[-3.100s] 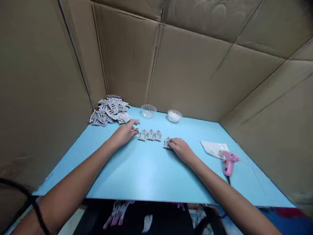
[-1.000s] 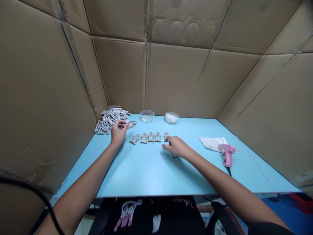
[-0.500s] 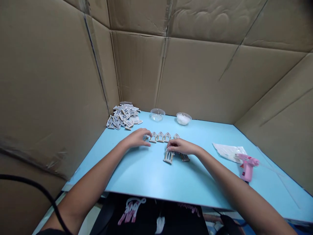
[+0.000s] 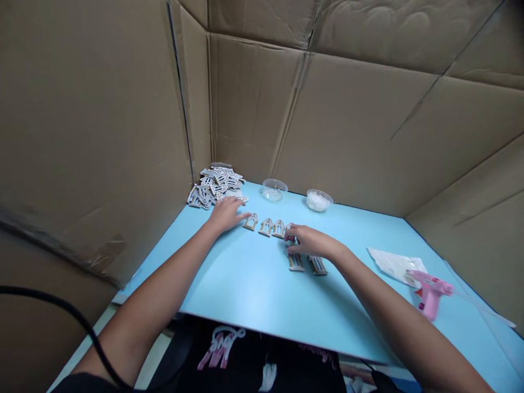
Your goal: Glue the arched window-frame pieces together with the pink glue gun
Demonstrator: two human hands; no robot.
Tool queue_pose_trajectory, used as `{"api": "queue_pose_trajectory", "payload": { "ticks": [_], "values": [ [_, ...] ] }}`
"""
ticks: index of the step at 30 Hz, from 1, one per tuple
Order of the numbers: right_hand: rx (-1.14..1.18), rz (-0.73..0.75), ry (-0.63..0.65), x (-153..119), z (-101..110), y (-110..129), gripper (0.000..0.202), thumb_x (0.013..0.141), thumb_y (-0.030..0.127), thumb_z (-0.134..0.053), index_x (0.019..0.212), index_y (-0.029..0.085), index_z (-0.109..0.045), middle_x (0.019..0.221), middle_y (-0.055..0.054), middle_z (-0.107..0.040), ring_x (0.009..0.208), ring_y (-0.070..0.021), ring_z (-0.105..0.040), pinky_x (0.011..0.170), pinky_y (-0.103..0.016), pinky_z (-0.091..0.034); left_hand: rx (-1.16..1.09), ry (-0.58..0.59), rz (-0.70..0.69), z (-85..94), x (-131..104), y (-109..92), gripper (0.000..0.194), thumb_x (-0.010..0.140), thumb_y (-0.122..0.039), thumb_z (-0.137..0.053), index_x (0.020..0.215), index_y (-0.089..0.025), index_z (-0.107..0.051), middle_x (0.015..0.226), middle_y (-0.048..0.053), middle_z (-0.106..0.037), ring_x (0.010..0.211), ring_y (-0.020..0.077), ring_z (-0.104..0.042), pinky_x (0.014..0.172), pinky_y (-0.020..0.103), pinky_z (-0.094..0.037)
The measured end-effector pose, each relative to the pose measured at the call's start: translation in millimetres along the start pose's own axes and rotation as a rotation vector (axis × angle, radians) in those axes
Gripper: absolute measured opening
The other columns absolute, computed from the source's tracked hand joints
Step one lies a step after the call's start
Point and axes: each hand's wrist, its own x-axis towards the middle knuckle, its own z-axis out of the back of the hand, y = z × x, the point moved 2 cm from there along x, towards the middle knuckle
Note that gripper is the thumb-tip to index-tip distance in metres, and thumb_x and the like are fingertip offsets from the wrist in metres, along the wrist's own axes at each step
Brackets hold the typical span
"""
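Small arched window-shaped pieces (image 4: 266,227) stand out in a row across the middle of the blue table. My left hand (image 4: 228,213) is at the row's left end, fingers apart, its fingertips by the near edge of a heap of similar pieces (image 4: 213,184). Its thumb is close to the leftmost piece of the row (image 4: 251,221). My right hand (image 4: 309,240) hovers over the row's right end with fingers apart, partly covering a piece there. Just below it lie two more pieces, one (image 4: 295,262) nearer the middle and one (image 4: 317,266) to its right.
Two clear round dishes stand at the back, one (image 4: 273,190) looking nearly clear inside, the other (image 4: 319,201) holding white material. On the right are a pink glue gun (image 4: 431,289) and a white plastic packet (image 4: 395,265). Cardboard walls (image 4: 360,125) enclose the table (image 4: 245,284).
My left hand has moved away from the row toward the heap. My right hand has let go of a piece, which now lies below it, and opened. The camera view has shifted slightly.
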Motion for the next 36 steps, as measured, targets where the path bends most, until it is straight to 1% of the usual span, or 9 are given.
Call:
{"api": "queue_pose_trajectory", "payload": {
  "ticks": [4,8,12,14,17,24,30,33,36],
  "values": [
    [-0.039,0.049,-0.034,28,10,17,0.019,0.094,0.031,-0.07,0.11,0.023,-0.075,0.113,-0.007,-0.072,0.094,-0.0202,-0.066,0.076,-0.027,-0.047,0.065,-0.116,0.178,5.4,3,29,0.043,0.101,-0.04,-0.07,0.138,-0.019,-0.062,0.151,0.013,-0.057,0.136,0.0325,-0.058,0.114,0.059,-0.05],
    [-0.097,0.062,-0.132,74,14,37,0.021,0.101,0.028,-0.062,0.117,0.02,-0.074,0.121,-0.009,-0.072,0.1,-0.0191,-0.068,0.087,-0.029,-0.051,0.034,-0.155,0.219,6.2,5,39,0.034,0.104,-0.038,-0.067,0.132,-0.019,-0.066,0.14,0.012,-0.064,0.123,0.0267,-0.065,0.106,0.05,-0.058],
    [-0.175,0.028,-0.278,127,11,53,0.034,0.105,0.031,-0.062,0.136,0.017,-0.064,0.136,-0.012,-0.066,0.121,-0.0239,-0.065,0.104,-0.042,-0.054,-0.048,-0.246,0.297,14.2,6,41,0.034,0.104,-0.039,-0.068,0.13,-0.018,-0.065,0.132,0.011,-0.067,0.116,0.0252,-0.068,0.099,0.047,-0.061],
    [-0.207,0.006,-0.325,151,9,59,0.041,0.103,0.04,-0.067,0.138,0.019,-0.062,0.14,-0.011,-0.064,0.122,-0.0263,-0.066,0.103,-0.05,-0.058,-0.098,-0.305,0.333,19.3,5,41,0.035,0.104,-0.039,-0.068,0.131,-0.018,-0.065,0.132,0.011,-0.067,0.116,0.0253,-0.068,0.099,0.047,-0.06],
    [-0.235,-0.001,-0.323,182,6,64,0.043,0.102,0.042,-0.068,0.137,0.019,-0.063,0.139,-0.011,-0.064,0.118,-0.0259,-0.067,0.099,-0.049,-0.06,-0.2,-0.382,0.33,24.2,4,39,0.035,0.104,-0.039,-0.068,0.131,-0.017,-0.065,0.131,0.011,-0.067,0.117,0.026,-0.068,0.102,0.05,-0.059],
    [-0.23,-0.003,-0.264,204,3,77,0.042,0.102,0.042,-0.068,0.136,0.019,-0.063,0.137,-0.011,-0.065,0.117,-0.0255,-0.068,0.098,-0.048,-0.06,-0.531,-0.469,0.324,19.2,7,24,0.043,0.099,-0.023,-0.071,0.138,-0.016,-0.055,0.119,0.008,-0.067,0.102,0.0207,-0.069,0.097,0.042,-0.059],
    [-0.073,-0.011,-0.327,173,33,60,0.039,0.102,0.043,-0.067,0.132,0.018,-0.065,0.133,-0.01,-0.067,0.114,-0.0242,-0.068,0.097,-0.047,-0.06,-0.811,-0.189,0.258,9.6,7,0,0.036,0.103,-0.034,-0.069,0.133,-0.016,-0.061,0.117,0.008,-0.069,0.092,0.0181,-0.07,0.077,0.034,-0.064],
    [0.032,-0.01,-0.338,139,57,37,0.026,0.099,0.029,-0.064,0.118,0.013,-0.07,0.114,-0.011,-0.074,0.102,-0.0222,-0.068,0.09,-0.036,-0.054,-0.858,0.046,0.174,7.1,-1,-17,0.033,0.104,-0.036,-0.069,0.128,-0.015,-0.064,0.114,0.007,-0.07,0.09,0.0174,-0.071,0.077,0.034,-0.064],
    [0.151,0.03,-0.231,94,67,15,0.022,0.09,0.024,-0.066,0.107,0.015,-0.074,0.095,-0.005,-0.075,0.084,-0.0175,-0.066,0.076,-0.028,-0.048,-0.822,0.265,0.103,3.1,-11,-35,0.032,0.104,-0.036,-0.069,0.127,-0.015,-0.064,0.112,0.007,-0.07,0.09,0.0177,-0.071,0.078,0.034,-0.064]
  ]
}}
